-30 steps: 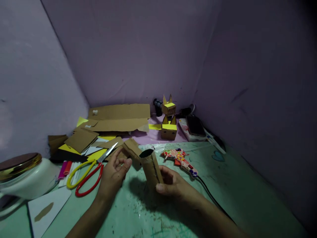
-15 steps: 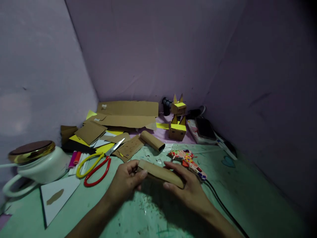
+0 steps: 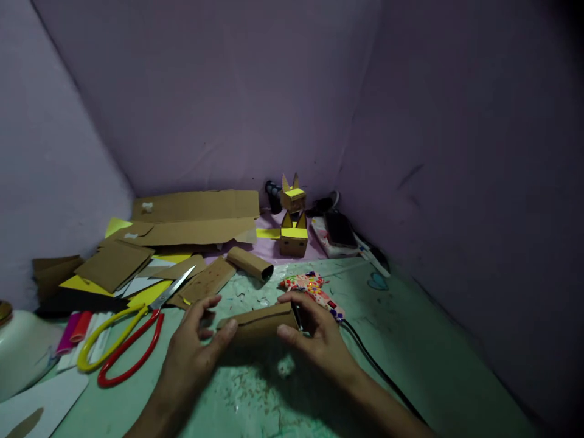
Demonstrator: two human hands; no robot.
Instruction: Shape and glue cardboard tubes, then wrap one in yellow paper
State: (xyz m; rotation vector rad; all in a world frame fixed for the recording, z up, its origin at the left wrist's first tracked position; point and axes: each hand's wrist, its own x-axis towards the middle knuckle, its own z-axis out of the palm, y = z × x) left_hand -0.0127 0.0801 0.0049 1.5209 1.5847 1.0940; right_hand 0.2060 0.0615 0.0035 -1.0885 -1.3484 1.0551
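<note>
A hollow, brown cardboard piece with a dark seam along its top (image 3: 260, 321) is held crosswise above the pale green bench (image 3: 365, 377), its open end facing right. The right hand (image 3: 322, 337) has that end in its grip, thumb on the near side and fingers over the top edge. The left hand (image 3: 194, 350) is at the other end, its grip fairly wide: the thumb tip overlaps the piece in view and the fingers curl apart from it. Whether the left thumb presses on the cardboard, I cannot tell.

Just beyond the right hand lies a floral-patterned glue gun (image 3: 310, 286), its black cable (image 3: 374, 365) running toward the lower right. Beyond the held piece, a brown cardboard tube (image 3: 249, 263) lies on its side, near a flat, spotted brown cardboard sheet (image 3: 207, 283). Scissors with one yellow and one red handle (image 3: 154, 310) lie left of the left hand, blades slightly parted, beside pink and red markers (image 3: 75, 333).

At the back are a long, folded brown cardboard sheet (image 3: 201, 213) and two small cardboard boxes with pointed ears and yellow tops (image 3: 293, 242). Right of these, a black phone (image 3: 340, 230) rests on a white and pink item (image 3: 323, 234).
</note>
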